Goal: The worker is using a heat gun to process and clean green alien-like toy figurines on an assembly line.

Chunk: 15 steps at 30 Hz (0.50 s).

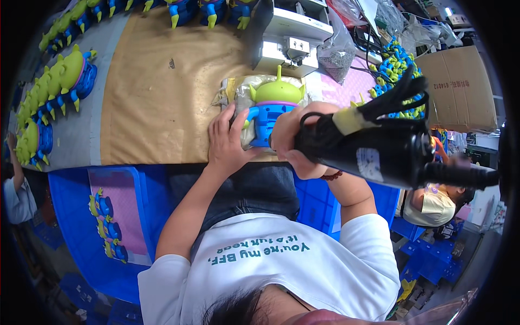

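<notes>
A toy figure (278,92) with a green three-pointed head, a purple collar and a blue body lies on a plastic-covered pad at the table's front edge. My left hand (227,138) grips its left side, thumb near the lower end and fingers along the arm. My right hand (292,135) is closed around a black electric screwdriver (374,149) with a cord bundled by yellow tape. The screwdriver's working end is hidden behind my right fingers, over the toy's blue body. Whether it touches a screw cannot be seen.
Rows of similar toys (62,76) stand at the left and far edges of the brown-covered table (157,92). A white-and-grey machine (292,49), a bag of small screws (336,59) and a pile of small parts (398,70) lie beyond. Blue bins (135,179) flank my lap.
</notes>
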Each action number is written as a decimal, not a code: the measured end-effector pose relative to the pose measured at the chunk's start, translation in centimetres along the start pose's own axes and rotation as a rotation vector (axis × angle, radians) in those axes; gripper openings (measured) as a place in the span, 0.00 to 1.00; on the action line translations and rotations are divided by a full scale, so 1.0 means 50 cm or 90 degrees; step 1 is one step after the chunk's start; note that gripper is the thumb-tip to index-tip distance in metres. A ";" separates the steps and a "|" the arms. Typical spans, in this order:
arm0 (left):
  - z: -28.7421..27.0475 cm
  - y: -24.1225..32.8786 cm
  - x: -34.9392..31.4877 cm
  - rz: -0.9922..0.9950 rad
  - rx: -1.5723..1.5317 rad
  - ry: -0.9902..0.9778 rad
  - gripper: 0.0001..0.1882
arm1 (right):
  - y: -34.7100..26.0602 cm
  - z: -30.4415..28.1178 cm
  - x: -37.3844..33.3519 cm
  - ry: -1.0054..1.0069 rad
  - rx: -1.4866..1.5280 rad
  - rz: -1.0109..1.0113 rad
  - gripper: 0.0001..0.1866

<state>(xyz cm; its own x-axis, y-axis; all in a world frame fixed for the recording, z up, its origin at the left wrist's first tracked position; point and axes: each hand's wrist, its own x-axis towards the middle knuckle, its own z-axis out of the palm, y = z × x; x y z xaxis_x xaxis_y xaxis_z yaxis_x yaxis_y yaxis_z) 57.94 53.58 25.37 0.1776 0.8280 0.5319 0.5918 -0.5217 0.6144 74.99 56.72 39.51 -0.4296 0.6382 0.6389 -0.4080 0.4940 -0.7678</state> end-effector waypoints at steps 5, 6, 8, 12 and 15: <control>0.000 -0.003 -0.004 0.004 0.015 -0.007 0.52 | -0.014 0.016 0.008 -0.014 0.027 -0.005 0.31; 0.001 -0.003 -0.006 0.004 0.020 -0.004 0.53 | -0.003 0.004 -0.005 -0.032 0.022 -0.008 0.32; 0.002 -0.001 -0.003 0.005 0.020 -0.009 0.53 | -0.004 0.005 -0.008 -0.013 0.020 -0.006 0.32; -0.013 0.019 0.004 -0.026 -0.030 -0.030 0.49 | -0.027 0.013 0.009 0.028 0.002 0.066 0.29; -0.043 0.041 0.021 -0.042 -0.025 -0.034 0.38 | -0.035 0.000 -0.026 -0.024 -0.308 0.109 0.30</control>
<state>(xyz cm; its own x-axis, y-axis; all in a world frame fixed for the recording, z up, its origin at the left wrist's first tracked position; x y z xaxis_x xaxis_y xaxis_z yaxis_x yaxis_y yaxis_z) 57.62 52.93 28.43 0.1811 0.8703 0.4581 0.5733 -0.4719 0.6699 76.25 55.02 40.05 -0.4895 0.7166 0.4969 0.0861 0.6067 -0.7902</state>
